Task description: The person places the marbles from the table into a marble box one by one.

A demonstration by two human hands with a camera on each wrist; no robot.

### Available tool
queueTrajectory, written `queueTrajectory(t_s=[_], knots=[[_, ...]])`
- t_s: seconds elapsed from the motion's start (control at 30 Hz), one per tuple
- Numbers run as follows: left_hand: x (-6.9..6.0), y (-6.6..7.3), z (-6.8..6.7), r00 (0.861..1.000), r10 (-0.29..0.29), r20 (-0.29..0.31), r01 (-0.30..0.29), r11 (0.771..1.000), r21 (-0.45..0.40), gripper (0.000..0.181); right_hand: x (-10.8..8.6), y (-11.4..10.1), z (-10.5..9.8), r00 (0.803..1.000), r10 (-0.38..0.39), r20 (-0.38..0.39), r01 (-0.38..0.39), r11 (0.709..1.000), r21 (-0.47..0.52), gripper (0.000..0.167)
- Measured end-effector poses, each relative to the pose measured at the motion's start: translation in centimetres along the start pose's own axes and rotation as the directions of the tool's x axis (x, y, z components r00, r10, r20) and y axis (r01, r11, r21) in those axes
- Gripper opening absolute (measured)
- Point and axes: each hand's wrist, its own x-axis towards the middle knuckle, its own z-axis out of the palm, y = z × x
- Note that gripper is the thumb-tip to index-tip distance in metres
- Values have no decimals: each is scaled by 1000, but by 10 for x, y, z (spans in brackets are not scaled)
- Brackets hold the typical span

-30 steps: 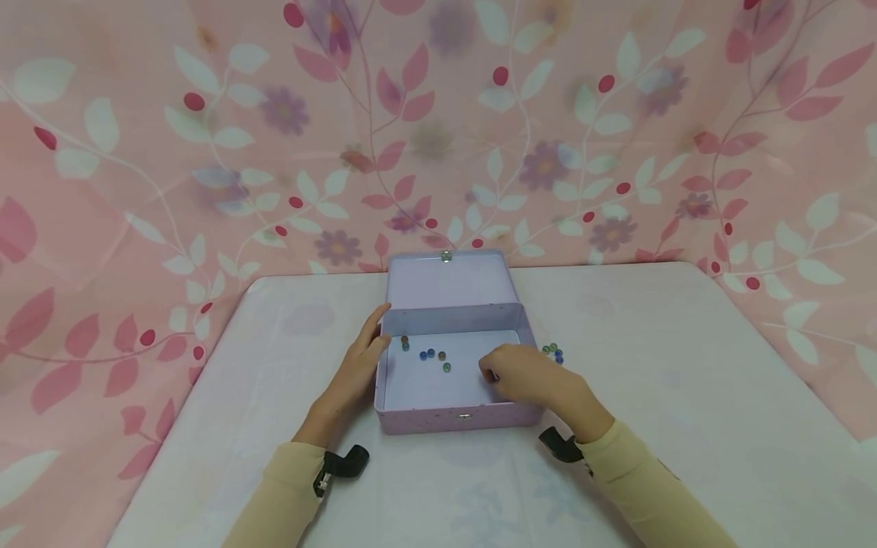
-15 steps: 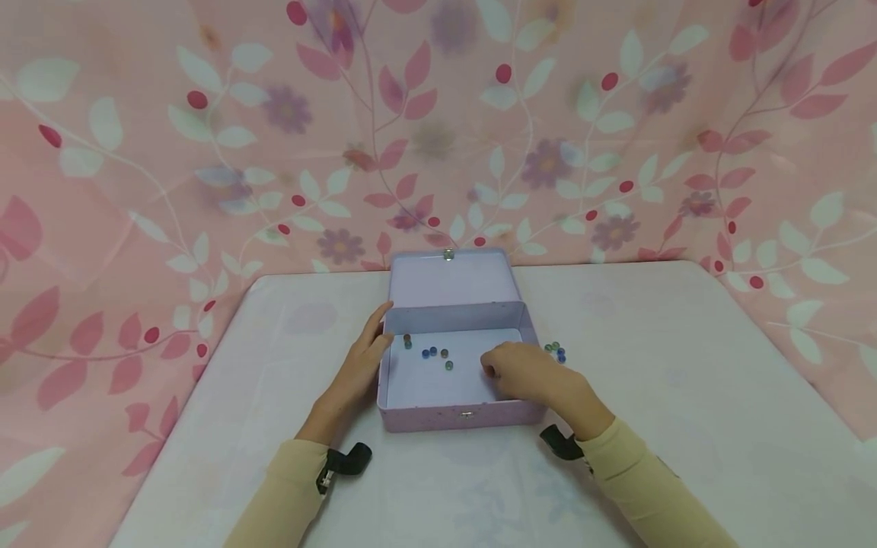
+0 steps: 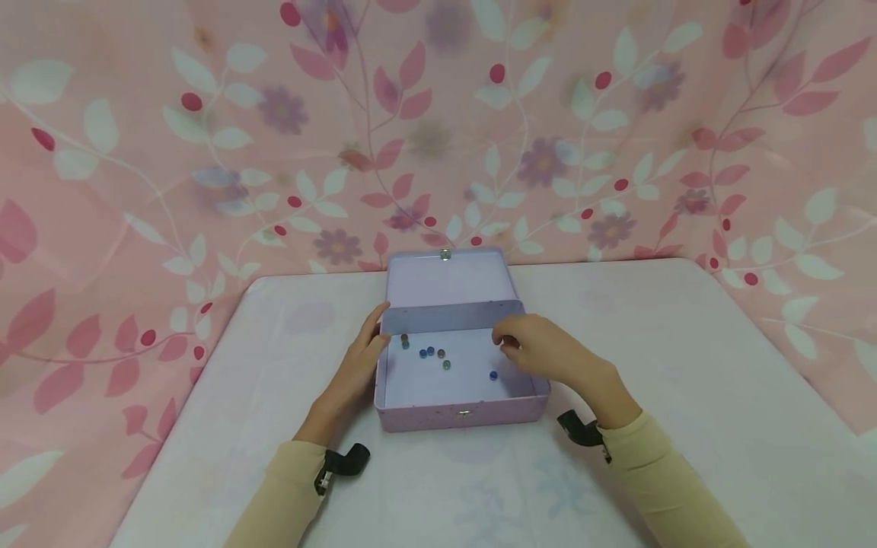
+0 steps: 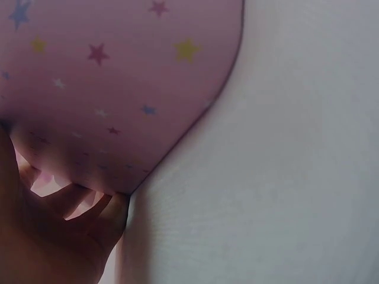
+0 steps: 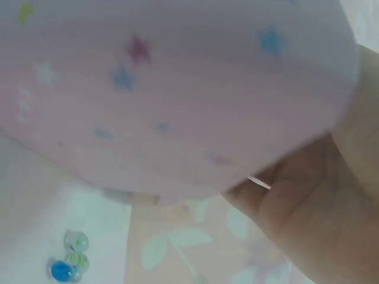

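Note:
A lilac tin box point(image 3: 438, 420) stands with its lid point(image 3: 448, 280) tipped back. My left hand point(image 3: 351, 373) grips its left wall, thumb at the rim; the left wrist view has the fingers against the star-patterned outside. Over the right part of the box hovers my right hand point(image 3: 541, 348), fingers loosely bent, with nothing visible in them. Below its fingertips a blue marble point(image 3: 493, 375) lies on the box floor. Farther left inside are several more: a green marble point(image 3: 447, 364), a brown marble point(image 3: 441, 353), blue ones and a pair near the left wall.
Outside the box, to its right, a blue marble point(image 5: 61, 270) and a green-streaked marble point(image 5: 77, 260) lie with others on the white-covered table point(image 3: 685, 365); the right hand hides them in the head view. A pink floral cloth point(image 3: 438, 137) hangs behind the table.
My right hand has lifted and drawn back to the right, leaving a blue marble uncovered on the box floor. The left hand stays in place.

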Motion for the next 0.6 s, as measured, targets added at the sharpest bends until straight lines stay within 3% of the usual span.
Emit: queueTrajectory(t_s=[0.33,0.6], knots=[[0,-2,-1,1000,14,7,-14,1000,0,53,-6,20,-15,983,-18,-181,26,999,42,16],[0,-1,0,1000,10,6,-10,1000,-4,53,-10,42,-20,978,74,-193,-66,997,50,17]])
